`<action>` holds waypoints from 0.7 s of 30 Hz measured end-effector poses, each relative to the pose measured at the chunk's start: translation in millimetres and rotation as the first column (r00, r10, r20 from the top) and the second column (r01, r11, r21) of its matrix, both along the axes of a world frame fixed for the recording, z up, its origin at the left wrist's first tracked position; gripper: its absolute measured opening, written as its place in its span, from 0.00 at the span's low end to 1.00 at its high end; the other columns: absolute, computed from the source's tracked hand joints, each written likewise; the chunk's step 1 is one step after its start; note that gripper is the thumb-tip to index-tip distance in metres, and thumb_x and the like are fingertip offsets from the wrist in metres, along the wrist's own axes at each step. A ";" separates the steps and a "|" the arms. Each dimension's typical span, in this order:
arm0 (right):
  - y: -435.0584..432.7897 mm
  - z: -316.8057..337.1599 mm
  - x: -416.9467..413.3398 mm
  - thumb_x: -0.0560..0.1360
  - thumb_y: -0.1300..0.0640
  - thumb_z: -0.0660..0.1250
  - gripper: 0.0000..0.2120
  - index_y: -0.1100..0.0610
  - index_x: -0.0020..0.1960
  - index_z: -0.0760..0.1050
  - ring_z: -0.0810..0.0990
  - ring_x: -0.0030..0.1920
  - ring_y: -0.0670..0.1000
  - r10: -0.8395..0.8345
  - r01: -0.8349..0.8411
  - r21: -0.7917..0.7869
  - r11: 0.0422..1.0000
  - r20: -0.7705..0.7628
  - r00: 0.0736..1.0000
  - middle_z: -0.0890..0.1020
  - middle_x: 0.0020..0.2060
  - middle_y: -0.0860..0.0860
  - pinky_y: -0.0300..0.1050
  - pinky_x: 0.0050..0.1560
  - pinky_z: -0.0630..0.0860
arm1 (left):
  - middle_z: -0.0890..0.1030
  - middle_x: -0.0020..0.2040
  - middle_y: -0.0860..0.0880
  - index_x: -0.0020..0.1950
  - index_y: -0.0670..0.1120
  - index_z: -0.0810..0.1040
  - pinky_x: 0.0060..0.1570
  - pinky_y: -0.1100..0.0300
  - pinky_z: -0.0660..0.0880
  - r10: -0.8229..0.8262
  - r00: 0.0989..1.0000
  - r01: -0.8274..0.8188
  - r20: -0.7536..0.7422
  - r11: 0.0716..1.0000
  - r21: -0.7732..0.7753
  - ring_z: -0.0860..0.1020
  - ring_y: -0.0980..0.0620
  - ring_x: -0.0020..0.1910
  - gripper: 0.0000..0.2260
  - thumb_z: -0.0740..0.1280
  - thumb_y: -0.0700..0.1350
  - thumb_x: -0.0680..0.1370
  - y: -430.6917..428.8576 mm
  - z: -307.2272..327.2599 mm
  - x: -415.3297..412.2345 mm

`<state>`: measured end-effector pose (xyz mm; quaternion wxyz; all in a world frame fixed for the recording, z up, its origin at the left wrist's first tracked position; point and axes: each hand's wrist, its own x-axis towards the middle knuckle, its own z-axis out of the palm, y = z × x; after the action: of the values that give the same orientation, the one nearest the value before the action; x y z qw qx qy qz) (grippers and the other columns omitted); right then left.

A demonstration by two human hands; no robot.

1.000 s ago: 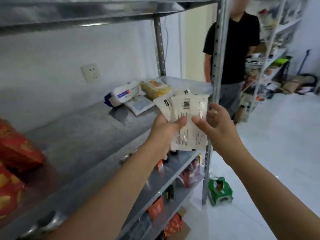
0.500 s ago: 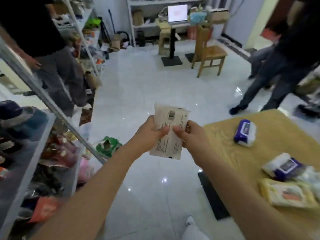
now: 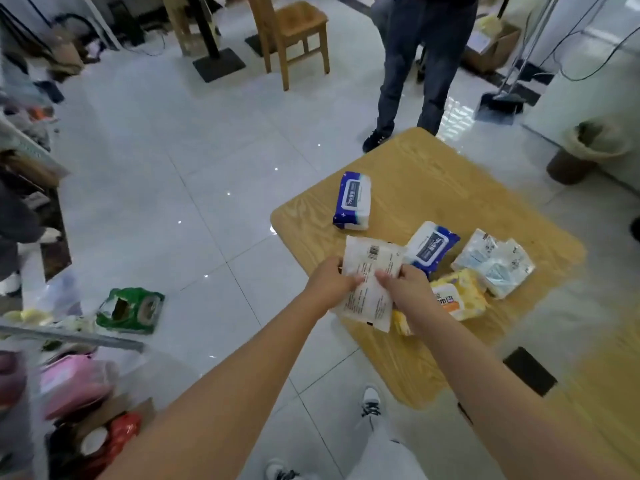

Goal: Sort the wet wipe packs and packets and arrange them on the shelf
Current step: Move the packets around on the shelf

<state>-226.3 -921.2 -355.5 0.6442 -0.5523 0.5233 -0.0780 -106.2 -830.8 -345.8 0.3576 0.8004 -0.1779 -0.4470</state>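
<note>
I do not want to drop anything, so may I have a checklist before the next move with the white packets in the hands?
1. Grip on the white packets: left hand and right hand both pinch them. Ok.
2. Packets squared in one stack: cannot tell, the hands cover the edges.
3. Bare table to set them down: ok.
4. Table sorted: not ok; far blue pack, near blue pack, yellow pack and clear packets lie there.
5. Free room on the shelf: cannot tell, only a blurred edge shows.
6. Floor toward the shelf: not ok, a green package lies there.
</note>
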 end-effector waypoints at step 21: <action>-71.7 -49.2 63.9 0.78 0.58 0.67 0.15 0.54 0.64 0.74 0.80 0.52 0.52 0.247 -0.260 -0.149 0.954 -0.104 0.963 0.80 0.57 0.52 0.50 0.54 0.78 | 0.76 0.67 0.46 0.69 0.46 0.73 0.57 0.57 0.74 0.131 0.991 -0.131 0.026 0.991 -0.013 0.76 0.49 0.62 0.19 0.68 0.39 0.79 -67.4 -66.1 35.8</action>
<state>-162.4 -993.0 -404.7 0.5793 -0.6680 0.4668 -0.0133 -70.4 -898.2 -411.8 0.3884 0.8142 -0.1323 -0.4108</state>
